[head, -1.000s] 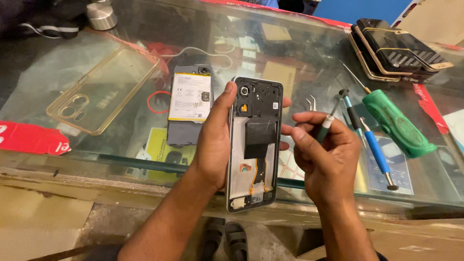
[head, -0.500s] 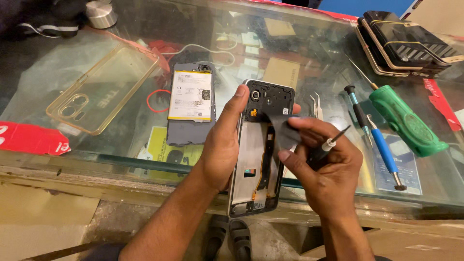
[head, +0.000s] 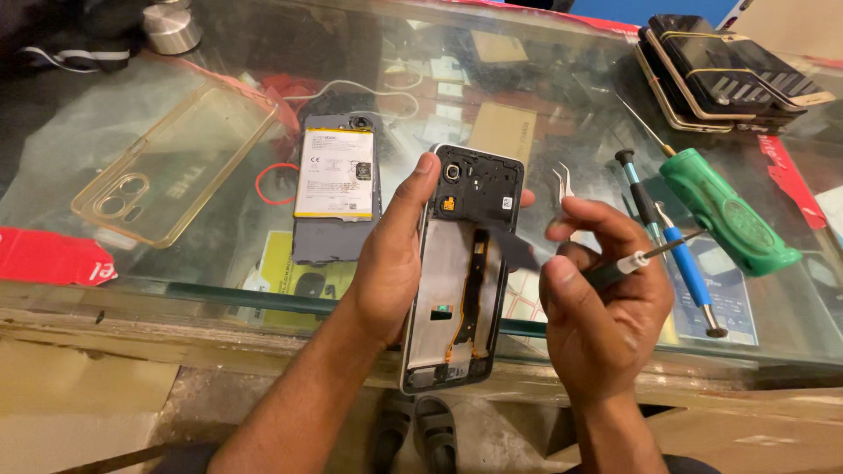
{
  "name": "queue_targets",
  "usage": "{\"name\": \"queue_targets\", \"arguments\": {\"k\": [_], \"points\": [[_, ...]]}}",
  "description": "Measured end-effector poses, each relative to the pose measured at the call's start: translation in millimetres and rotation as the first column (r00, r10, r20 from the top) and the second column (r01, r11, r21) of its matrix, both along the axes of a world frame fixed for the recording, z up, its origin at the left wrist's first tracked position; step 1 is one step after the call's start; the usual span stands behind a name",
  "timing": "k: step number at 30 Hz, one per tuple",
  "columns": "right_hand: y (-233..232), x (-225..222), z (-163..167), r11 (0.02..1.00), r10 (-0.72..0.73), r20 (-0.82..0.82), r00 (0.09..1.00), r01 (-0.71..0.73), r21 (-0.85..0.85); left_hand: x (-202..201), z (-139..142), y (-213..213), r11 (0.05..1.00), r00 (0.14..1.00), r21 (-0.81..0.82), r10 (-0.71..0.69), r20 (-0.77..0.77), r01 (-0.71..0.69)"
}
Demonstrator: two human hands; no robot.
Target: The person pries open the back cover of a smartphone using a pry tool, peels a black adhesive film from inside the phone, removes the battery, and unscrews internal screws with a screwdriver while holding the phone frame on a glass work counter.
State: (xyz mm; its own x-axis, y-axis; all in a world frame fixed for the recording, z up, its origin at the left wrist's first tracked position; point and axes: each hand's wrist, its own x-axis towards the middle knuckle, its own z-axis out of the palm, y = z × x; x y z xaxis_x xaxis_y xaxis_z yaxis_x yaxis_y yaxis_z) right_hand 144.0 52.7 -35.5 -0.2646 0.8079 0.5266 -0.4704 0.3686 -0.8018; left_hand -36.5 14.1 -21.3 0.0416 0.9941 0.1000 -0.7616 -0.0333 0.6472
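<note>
We're looking at an opened phone frame [head: 463, 272], back cover off, held upright-ish above the near edge of the glass counter [head: 562, 114], approx centre of view. Camera cutouts are sitting at its far end, a thin flex strip is running down the middle w/ an orange bit near the bottom.

The left hand [head: 386, 263] is gripping the frame along its left side, fingers wrapping behind, thumb lying up the left edge toward the camera end; closed firmly on it. The right hand [head: 601, 294] is hovering just right of the frame, not touching it as far as we can tell. It's curled loosely, pinching a small screwdriver [head: 645, 256] between thumb & fingers, w/ the metal tip pointing out to the right.

Moving outward: just left of the frame, flat on the glass, a grey phone back w/ battery [head: 335, 189] is lying, white label up. A red rubber band [head: 277, 183] is lying beside it. Further left, a clear phone case [head: 176, 162] is lying at an angle. At the near-left edge, a red strip [head: 53, 259] is showing.

To the right of the hands: tweezers [head: 563, 183], a blue-handled screwdriver [head: 685, 263], and a green-handled screwdriver [head: 729, 211], all resting on the glass. Far right, a stack of phones [head: 729, 75] is sitting. Far left, a metal cylinder [head: 171, 26]. Under the glass, boxes & papers are showing, too blurry to id.
</note>
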Motion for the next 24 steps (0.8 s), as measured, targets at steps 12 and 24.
{"name": "queue_targets", "arguments": {"k": [12, 24], "points": [[-1.5, -2.6, 11.5, 0.987, 0.114, -0.202, 0.973, -0.135, -0.091, 0.4, 6.6, -5.5, 0.997, 0.997, 0.063, 0.058, -0.054, -0.054], [-1.2, -2.0, 11.4, 0.968, -0.072, 0.073, 0.995, 0.087, -0.234, -4.3, 10.7, -10.4, 0.970, 0.977, 0.218, 0.141, -0.160, -0.104]]}}
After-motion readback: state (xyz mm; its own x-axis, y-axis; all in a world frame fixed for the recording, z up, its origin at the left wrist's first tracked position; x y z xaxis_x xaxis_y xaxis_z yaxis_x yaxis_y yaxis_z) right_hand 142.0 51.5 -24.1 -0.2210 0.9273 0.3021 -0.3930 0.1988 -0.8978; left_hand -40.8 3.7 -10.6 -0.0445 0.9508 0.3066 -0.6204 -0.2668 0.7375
